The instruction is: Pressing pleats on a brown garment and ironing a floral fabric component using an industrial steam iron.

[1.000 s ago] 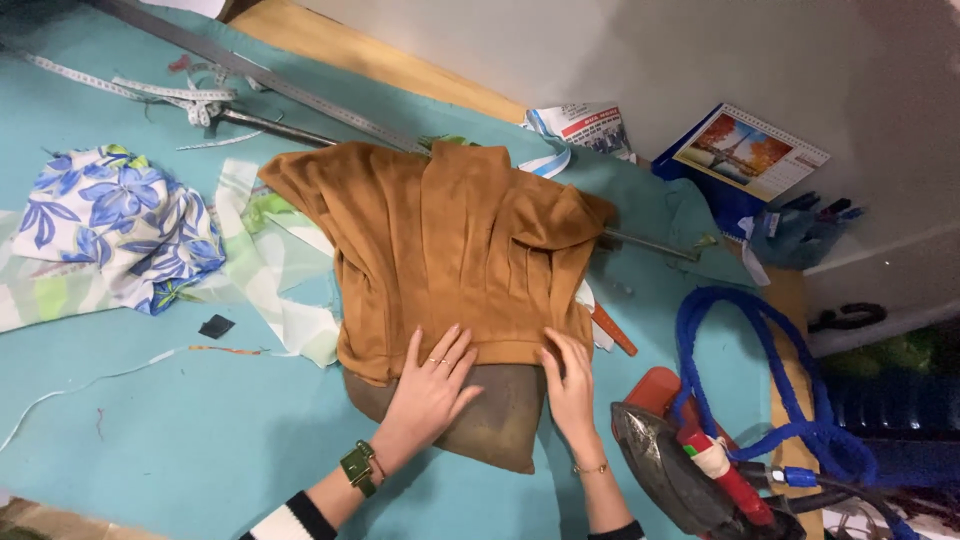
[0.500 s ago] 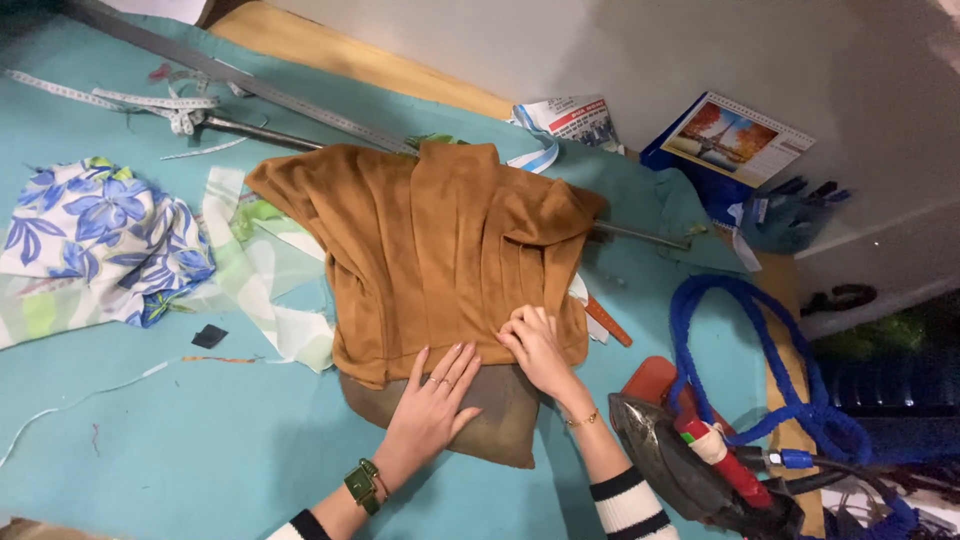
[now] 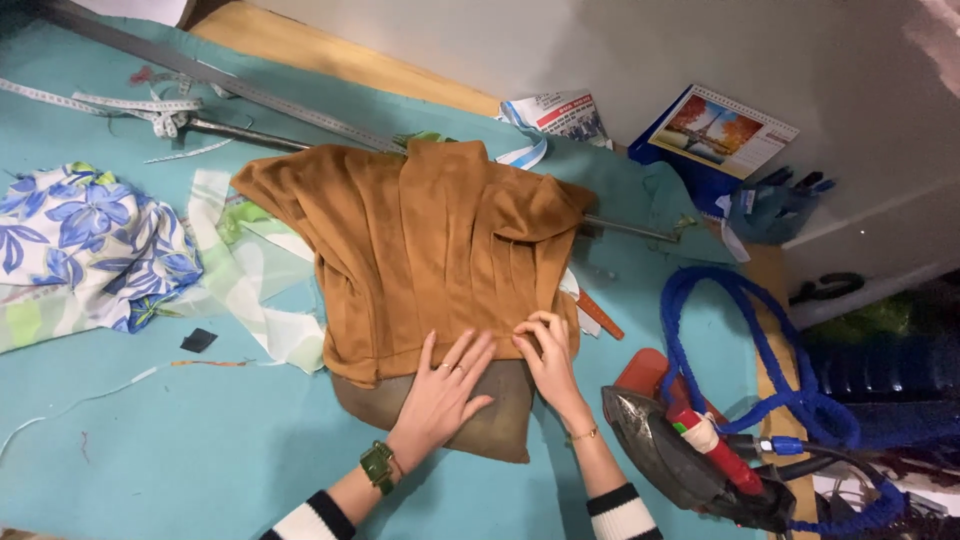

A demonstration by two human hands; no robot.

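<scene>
The brown garment (image 3: 430, 250) is lying spread at the centre of the teal table (image 3: 150, 460), its lower hem draping over a dark padded pressing cushion (image 3: 470, 420) that is poking out at the garment's 6 o'clock edge. I am pressing my left hand (image 3: 445, 385) flat, fingers spread wide and gripping nothing, across the hem and onto the cushion. My right hand (image 3: 548, 355) is sitting just beside it at 3 o'clock, its fingertips (image 3: 530, 335) curling down and pinching a small fold of the brown cloth near the hem. A green wristwatch (image 3: 378, 466) is showing on my left wrist, and a thin bracelet (image 3: 582, 435) on my right. At 4 o'clock from the garment a steam iron (image 3: 690, 465) with a red handle is resting near my right forearm, with a blue hose (image 3: 760, 350) looping around beyond it. At 9 o'clock a blue-flowered fabric (image 3: 90, 245) is lying bunched, with a pale green and white cloth (image 3: 250, 290) between it and the garment, tucking under the garment's edge. At 11 o'clock a white tape measure (image 3: 130, 105) and a long metal ruler (image 3: 250, 95) are lying on the table. At 2 o'clock a desk calendar (image 3: 725, 130) is standing against the wall.
</scene>
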